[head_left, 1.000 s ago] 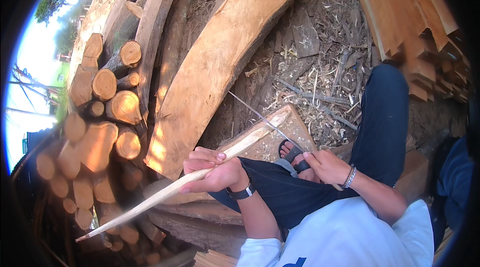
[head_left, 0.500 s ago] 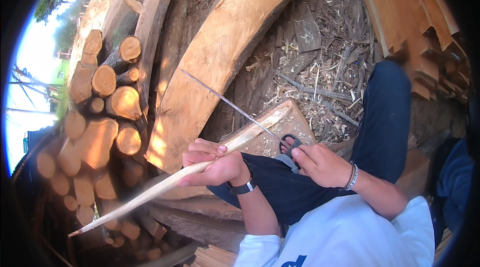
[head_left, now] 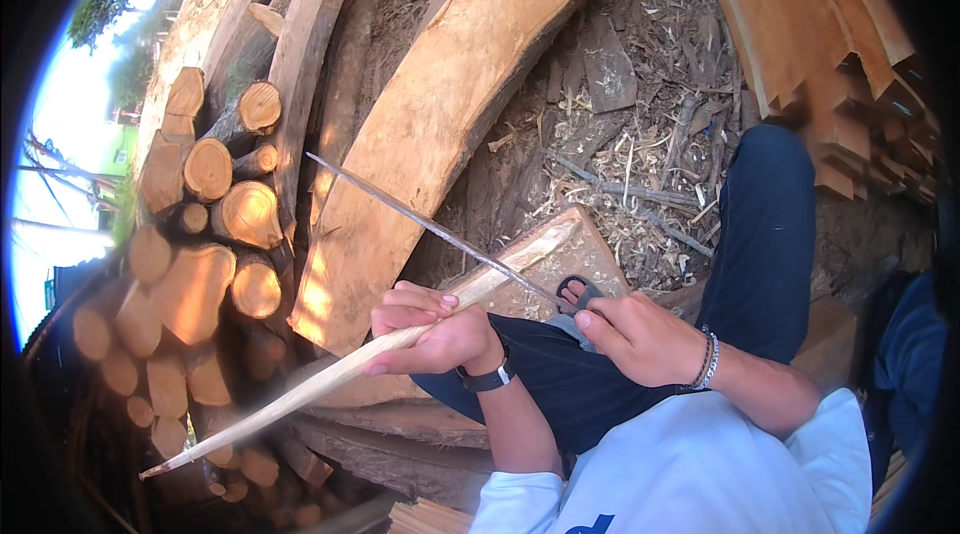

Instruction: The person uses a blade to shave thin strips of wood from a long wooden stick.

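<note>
My left hand is wrapped round a long peeled wooden stick, palm up with the thumb along it. The stick slants from a pointed lower-left end up to a flat wood block, where its far end lies. In my right hand is the grip of a machete with a long, thin blade. The blade reaches up and left and crosses over the stick between my hands; whether it touches the stick I cannot tell. My right fingers hide the machete's handle.
A broad curved plank lies ahead of me. Cut logs are stacked at the left, and sawn boards at the far right. Wood shavings and bark cover the ground. My bent knee rises beside my right hand.
The machete's tip has swung further left, and its blade now shows broader. My right hand has shifted slightly down. My left hand and the stick have moved slightly to the right.
</note>
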Demonstrator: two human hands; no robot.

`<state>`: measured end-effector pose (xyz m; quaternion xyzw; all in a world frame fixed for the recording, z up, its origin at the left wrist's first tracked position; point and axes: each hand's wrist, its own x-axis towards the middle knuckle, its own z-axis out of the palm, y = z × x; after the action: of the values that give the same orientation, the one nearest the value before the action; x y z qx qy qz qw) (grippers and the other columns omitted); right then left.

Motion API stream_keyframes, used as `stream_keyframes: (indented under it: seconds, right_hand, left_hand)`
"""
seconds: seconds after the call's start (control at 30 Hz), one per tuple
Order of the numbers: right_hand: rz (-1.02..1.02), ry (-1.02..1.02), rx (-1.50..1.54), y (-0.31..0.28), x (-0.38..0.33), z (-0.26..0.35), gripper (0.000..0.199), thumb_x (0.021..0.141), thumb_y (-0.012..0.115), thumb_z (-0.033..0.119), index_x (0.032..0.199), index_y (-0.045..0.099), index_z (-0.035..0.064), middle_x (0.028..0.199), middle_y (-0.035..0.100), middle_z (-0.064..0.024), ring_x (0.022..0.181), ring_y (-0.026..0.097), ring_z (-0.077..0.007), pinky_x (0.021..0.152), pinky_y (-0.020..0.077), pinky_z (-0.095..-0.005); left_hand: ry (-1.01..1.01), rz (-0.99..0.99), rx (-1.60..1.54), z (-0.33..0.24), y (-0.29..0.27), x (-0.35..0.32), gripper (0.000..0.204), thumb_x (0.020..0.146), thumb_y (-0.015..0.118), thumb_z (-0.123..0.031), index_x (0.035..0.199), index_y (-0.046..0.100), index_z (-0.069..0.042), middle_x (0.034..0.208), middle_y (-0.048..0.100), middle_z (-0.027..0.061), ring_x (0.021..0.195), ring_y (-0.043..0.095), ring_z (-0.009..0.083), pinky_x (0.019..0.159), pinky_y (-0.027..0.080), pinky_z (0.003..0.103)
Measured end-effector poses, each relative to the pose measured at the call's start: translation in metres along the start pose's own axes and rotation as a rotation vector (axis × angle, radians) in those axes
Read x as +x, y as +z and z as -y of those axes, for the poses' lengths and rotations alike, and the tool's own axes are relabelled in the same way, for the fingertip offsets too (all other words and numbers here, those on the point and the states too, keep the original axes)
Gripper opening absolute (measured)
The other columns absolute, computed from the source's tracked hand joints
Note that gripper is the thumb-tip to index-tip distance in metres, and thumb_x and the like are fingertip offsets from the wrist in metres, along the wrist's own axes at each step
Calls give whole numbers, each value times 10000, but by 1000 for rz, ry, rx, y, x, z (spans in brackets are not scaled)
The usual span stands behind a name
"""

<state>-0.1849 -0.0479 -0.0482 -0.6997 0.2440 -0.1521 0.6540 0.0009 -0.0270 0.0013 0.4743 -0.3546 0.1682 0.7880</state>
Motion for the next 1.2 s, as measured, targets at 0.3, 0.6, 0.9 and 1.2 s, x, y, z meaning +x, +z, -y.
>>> stream_keyframes:
  seconds: [0.3, 0.6, 0.9, 1.2]
  right_hand:
    - [-1, 170, 28, 16, -4, -60, 532, 994, 366, 362, 718, 540, -59, 622, 576, -239, 680, 606, -416, 679, 461, -469]
    - [-54, 3, 1, 23, 3, -37, 467, 984, 400, 318, 742, 547, -54, 651, 569, -245, 688, 591, -425, 651, 459, -458]
    - [-94, -54, -49, 21, 6, -27, 575, 992, 371, 363, 663, 535, -79, 637, 558, -293, 682, 596, -443, 674, 463, -490]
    - [-63, 12, 98, 0, 2, -12, 502, 993, 380, 334, 721, 532, -59, 597, 535, -256, 661, 572, -438, 654, 450, -472]
  left_hand:
    - [-13, -24, 39, -3, -3, 1, 652, 940, 157, -640, 554, 275, -129, 420, 250, -3, 352, 263, 96, 380, 232, 187]
    - [-33, -43, 39, -5, 3, 0, 653, 939, 156, -643, 556, 279, -129, 417, 249, -2, 348, 258, 100, 386, 242, 187]
    - [-4, -7, 41, -2, 3, 0, 657, 935, 150, -649, 561, 284, -126, 421, 253, 2, 348, 271, 100, 384, 246, 183]
    - [-24, -16, 70, -4, 1, 1, 655, 937, 137, -646, 559, 276, -130, 430, 237, -8, 360, 241, 92, 383, 238, 189]
